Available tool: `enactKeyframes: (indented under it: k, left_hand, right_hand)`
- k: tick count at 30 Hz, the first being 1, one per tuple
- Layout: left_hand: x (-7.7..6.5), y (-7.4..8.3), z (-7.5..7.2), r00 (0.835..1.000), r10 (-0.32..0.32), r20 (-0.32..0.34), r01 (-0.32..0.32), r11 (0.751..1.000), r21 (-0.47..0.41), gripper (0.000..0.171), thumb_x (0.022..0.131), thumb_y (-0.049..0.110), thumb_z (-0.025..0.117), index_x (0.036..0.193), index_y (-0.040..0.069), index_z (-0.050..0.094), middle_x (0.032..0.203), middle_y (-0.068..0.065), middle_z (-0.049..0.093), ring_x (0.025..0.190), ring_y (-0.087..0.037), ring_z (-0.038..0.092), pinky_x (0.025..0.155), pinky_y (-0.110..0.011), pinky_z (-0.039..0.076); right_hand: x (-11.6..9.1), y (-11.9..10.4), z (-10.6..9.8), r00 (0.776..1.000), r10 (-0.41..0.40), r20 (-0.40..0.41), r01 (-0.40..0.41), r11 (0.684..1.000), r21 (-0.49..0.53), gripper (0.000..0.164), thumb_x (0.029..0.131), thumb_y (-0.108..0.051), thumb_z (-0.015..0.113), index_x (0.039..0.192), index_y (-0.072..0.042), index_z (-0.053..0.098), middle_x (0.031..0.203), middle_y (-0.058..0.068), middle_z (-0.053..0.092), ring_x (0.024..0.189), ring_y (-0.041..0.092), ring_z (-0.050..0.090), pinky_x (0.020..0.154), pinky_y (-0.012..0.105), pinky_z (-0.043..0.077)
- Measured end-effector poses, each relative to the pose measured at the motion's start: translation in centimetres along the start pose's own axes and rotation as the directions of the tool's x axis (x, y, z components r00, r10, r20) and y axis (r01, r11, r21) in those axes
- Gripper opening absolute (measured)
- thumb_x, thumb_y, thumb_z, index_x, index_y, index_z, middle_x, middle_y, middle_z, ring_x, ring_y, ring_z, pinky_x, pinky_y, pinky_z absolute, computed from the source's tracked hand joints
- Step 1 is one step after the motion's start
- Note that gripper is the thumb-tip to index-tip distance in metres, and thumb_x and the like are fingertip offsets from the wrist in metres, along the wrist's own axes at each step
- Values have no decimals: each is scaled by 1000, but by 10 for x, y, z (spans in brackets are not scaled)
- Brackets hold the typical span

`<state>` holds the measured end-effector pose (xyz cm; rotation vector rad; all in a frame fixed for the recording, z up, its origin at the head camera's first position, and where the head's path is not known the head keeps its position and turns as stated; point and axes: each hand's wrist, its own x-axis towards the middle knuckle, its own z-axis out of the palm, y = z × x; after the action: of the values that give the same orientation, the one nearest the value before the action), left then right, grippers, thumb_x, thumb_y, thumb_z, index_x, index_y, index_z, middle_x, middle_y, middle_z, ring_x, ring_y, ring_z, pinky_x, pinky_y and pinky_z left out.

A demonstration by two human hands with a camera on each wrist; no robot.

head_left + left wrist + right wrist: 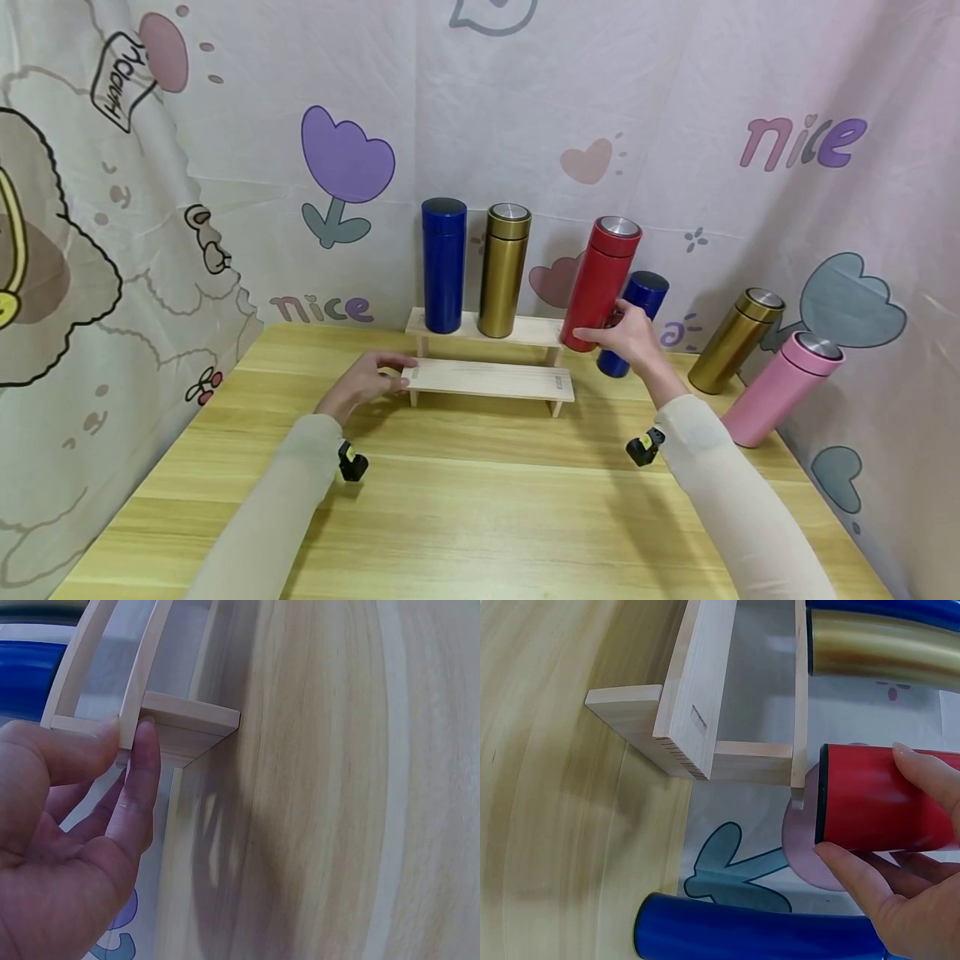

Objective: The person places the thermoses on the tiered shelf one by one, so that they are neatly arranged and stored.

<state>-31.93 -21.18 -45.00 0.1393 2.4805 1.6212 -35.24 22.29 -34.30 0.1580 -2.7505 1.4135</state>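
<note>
Left hand (365,383) is pinching the lower shelf (487,378) of a two-tier wooden riser (538,331). Right hand (628,337) has fingers wrapped round a red thermos (604,273), kinda low.

A wooden table (480,525) with a light yellow grain was backed by a pale cloth (660,75), and its left and right sides were also bordered by printed fabric. The backdrop was decorated with a purple flower (348,163), hearts and the word "nice" (804,143); at the left, large cartoon outlines were shown. Soft folds were seen in the cloth, and shadows (652,504) were cast across the tabletop.
</note>
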Motion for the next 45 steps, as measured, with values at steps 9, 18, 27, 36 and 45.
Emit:
enactKeyframes:
  k: [9, 18, 27, 36, 45]
  left_hand:
    - [1, 0, 0, 1000, -8, 0, 8, 1000, 8, 44, 93, -4, 67, 136, 2, 64, 133, -25, 59, 92, -20, 70, 90, -37, 63]
    - [0, 0, 1, 1000, -9, -7, 9, 1000, 4, 44, 92, -5, 68, 135, 1, 64, 133, -25, 60, 90, -18, 69, 88, -34, 63]
    - [0, -1, 2, 1000, -9, -9, 9, 1000, 13, 43, 92, -6, 67, 134, 0, 66, 131, -25, 60, 91, -18, 68, 86, -34, 64]
    - [0, 1, 2, 1000, -12, -14, 12, 1000, 14, 43, 93, -6, 66, 135, 1, 65, 133, -24, 59, 91, -18, 68, 87, -33, 63]
    - [-1, 1, 1, 1000, -17, -6, 17, 1000, 6, 44, 93, -4, 67, 136, 2, 65, 135, -24, 58, 96, -22, 70, 90, -34, 63]
  right_hand:
    - [3, 0, 1, 1000, 18, -11, -18, 1000, -7, 79, 84, -33, 85, 144, 0, 46, 134, 24, 63, 118, 38, 64, 94, 44, 62]
    - [7, 1, 7, 1000, 10, -25, -11, 1000, -25, 76, 83, -33, 86, 140, 0, 50, 131, 24, 65, 116, 37, 66, 92, 43, 62]
    - [10, -3, 11, 1000, 3, -11, -3, 1000, 4, 75, 83, -31, 86, 142, -1, 49, 133, 23, 64, 118, 37, 65, 94, 48, 62]
    - [13, -5, 18, 1000, 12, -14, -12, 1000, -3, 76, 84, -30, 86, 143, 0, 49, 133, 25, 64, 116, 38, 66, 91, 47, 64]
    - [16, -7, 23, 1000, 6, -22, -6, 1000, 3, 77, 84, -31, 85, 144, -1, 48, 131, 24, 65, 113, 36, 67, 89, 44, 64]
